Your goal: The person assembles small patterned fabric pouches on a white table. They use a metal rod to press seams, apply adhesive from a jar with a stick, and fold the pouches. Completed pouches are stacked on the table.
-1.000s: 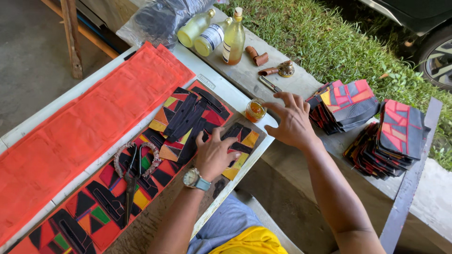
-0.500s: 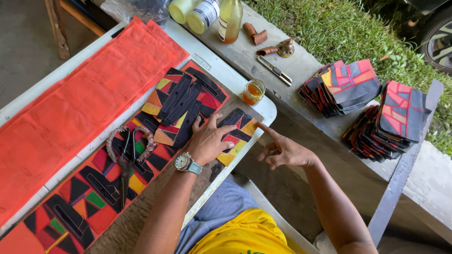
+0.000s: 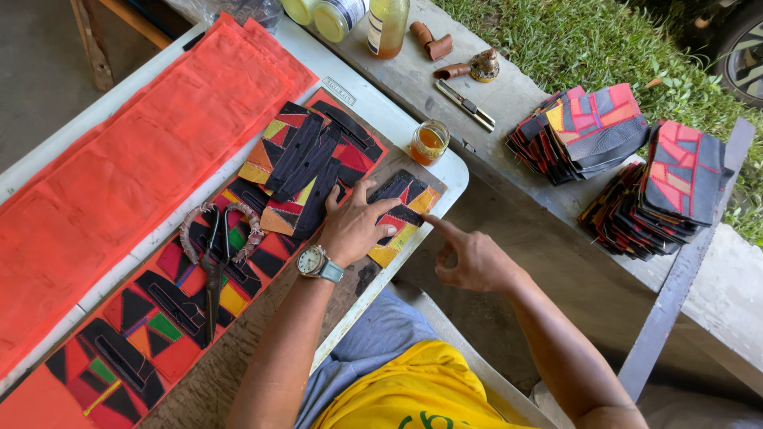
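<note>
At frame centre, the left hand (image 3: 354, 230) presses flat on a patchwork piece (image 3: 401, 210); the right hand (image 3: 473, 258), holding nothing, points at its edge.

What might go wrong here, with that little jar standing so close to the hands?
The open jar of amber liquid stands near the table's corner, beside the patchwork piece that the left hand presses; a bump might spill it onto the fabric. That piece lies at the table edge, where the right hand points, so it may slip off.
</note>
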